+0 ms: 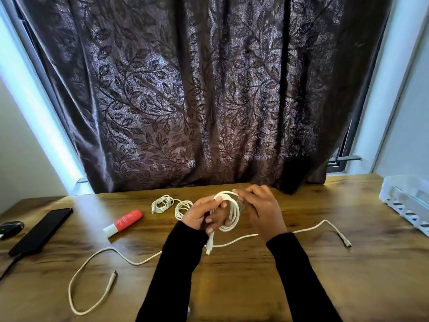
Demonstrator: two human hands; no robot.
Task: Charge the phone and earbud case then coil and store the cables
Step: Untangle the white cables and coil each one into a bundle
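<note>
My left hand [204, 214] grips a coiled white cable [233, 212] above the middle of the wooden table [301, 275], thumb on top of the loops, one plug end hanging below. My right hand [260, 210] holds the coil's top right side with curled fingers. A second white cable [97, 254] lies loose across the table in front of me, its ends at the left front and right. Another white cable [171, 204] lies loosely coiled behind the hands. A black phone [41, 230] lies at the far left, beside a dark earbud case [12, 227] with a green light.
A red and white tube [124, 221] lies left of centre. A white slotted tray [406, 201] stands at the right edge of the table. A dark leaf-patterned curtain [197, 101] hangs behind the table. A dark cord [9, 266] runs off the left front from the phone.
</note>
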